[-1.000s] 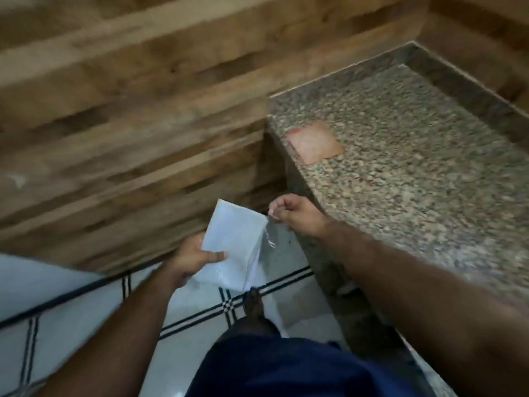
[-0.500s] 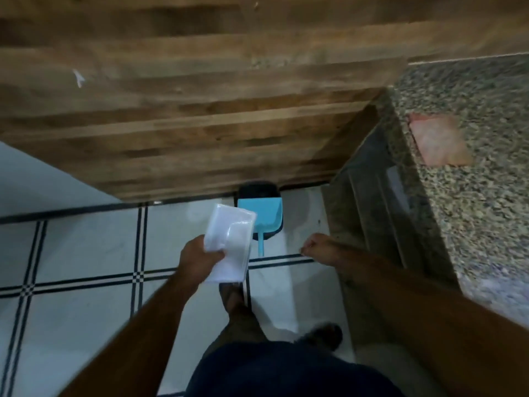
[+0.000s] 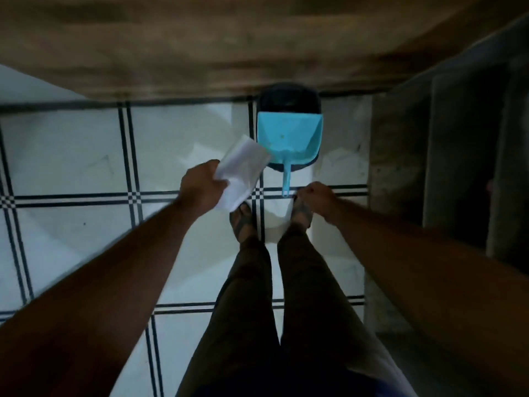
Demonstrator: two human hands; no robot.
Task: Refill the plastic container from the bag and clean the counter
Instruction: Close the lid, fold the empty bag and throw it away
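Left hand (image 3: 201, 187): pinches one edge of the bag (image 3: 242, 172) between thumb and fingers. The bag is white, flat and slack, tilted, held out in the air above the floor (image 3: 71, 156); its far corner overlaps the near left edge of the dustpan (image 3: 289, 136) in the head view, though whether it touches cannot be told.

Right hand (image 3: 316, 196): loosely curled, fingers drawn in, just beside the tip of the dustpan's handle. It may pinch a small scrap, but blur hides it; cannot tell whether it holds anything.

Dustpan: light blue, resting over a dark bin (image 3: 288, 97) that stands on the tiled floor against the wooden wall (image 3: 200, 44). Handle points toward the person's feet. A tiny speck lies in the pan; otherwise it looks bare.

Plastic container: not in view. The surface itself is also out of frame; only a dim grey vertical structure (image 3: 400, 167) shows at right.

Progress, as a judgement: the limp, flat bag suggests the pouring is done and the bag is spent. The step in hand looks like disposal at the bin. Whether the surface has been wiped cannot be verified here; that and dropping the bag seem to remain.
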